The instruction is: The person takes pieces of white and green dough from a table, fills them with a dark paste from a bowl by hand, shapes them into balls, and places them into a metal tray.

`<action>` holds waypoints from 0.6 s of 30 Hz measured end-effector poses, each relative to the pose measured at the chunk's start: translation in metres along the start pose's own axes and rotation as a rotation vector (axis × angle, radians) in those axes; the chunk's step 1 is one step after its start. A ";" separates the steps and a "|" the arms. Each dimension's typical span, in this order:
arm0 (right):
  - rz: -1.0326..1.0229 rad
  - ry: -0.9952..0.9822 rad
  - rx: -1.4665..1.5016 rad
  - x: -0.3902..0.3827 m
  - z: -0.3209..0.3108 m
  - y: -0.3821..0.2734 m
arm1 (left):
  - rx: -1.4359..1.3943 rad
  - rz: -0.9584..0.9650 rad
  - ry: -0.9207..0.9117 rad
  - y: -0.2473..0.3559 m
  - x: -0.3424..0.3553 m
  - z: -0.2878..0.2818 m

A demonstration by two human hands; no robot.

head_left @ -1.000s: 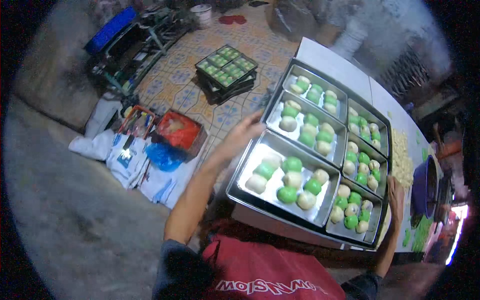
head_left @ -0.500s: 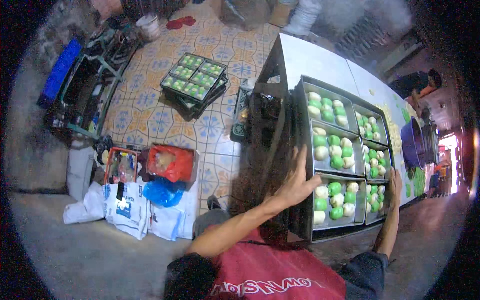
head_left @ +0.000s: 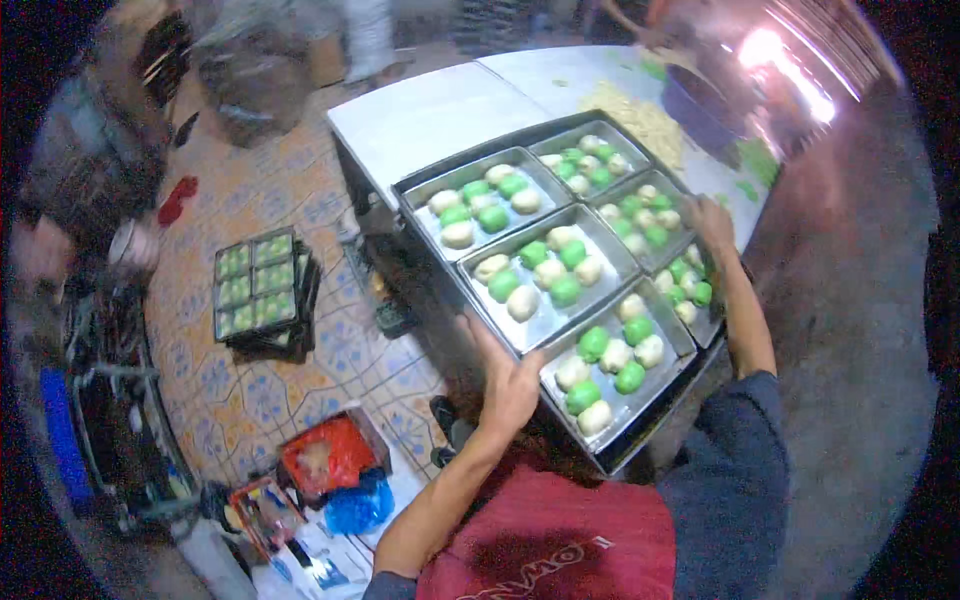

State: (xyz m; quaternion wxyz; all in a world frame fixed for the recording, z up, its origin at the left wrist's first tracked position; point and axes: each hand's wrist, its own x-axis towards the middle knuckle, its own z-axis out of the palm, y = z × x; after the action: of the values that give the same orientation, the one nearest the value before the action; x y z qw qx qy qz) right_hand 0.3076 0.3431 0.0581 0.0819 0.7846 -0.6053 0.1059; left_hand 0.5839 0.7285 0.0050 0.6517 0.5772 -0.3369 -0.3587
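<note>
A large dark tray (head_left: 645, 425) holds several rectangular metal tins (head_left: 655, 375), each with green and cream-white dough balls (head_left: 615, 355) in rows. It lies over the near end of the white-topped table (head_left: 400, 135), one corner reaching toward my red shirt. Whether the table bears its whole weight, I cannot tell. My left hand (head_left: 508, 385) grips the tray's near left edge, its fingers partly hidden below the rim. On the opposite long side, my right hand (head_left: 712, 225) is closed around the edge, fingertips partly out of sight.
Stacked trays of similar dough balls (head_left: 270, 280) stand on the patterned tile floor to the left. Farther along the table are pale dough pieces (head_left: 640, 130) and a purple basin (head_left: 690, 110). A box with a red bag (head_left: 335, 455) and a blue bag (head_left: 358, 503) lie at lower left.
My view has turned, so the table and tray now slant across the picture. Both hands remain on the same two sides of the tray, which sits nearer the middle of the view.
</note>
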 end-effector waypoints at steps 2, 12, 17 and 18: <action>-0.027 0.005 0.028 -0.006 -0.013 -0.005 | -0.001 -0.047 -0.045 0.009 -0.001 -0.002; 0.044 0.025 0.167 -0.008 -0.036 -0.013 | -0.080 -0.109 -0.217 0.030 0.006 -0.012; 0.037 0.030 0.120 -0.004 -0.048 -0.010 | -0.266 -0.276 -0.197 0.024 -0.003 -0.016; 0.030 -0.005 0.096 -0.003 -0.047 -0.007 | -0.413 -0.289 -0.241 0.037 0.013 -0.016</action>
State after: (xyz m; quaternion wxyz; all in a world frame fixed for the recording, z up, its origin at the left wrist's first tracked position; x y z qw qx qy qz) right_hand 0.3101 0.3597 0.1028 0.0414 0.7788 -0.6113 0.1341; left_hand 0.6072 0.7285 0.0404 0.6528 0.4275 -0.2456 -0.5751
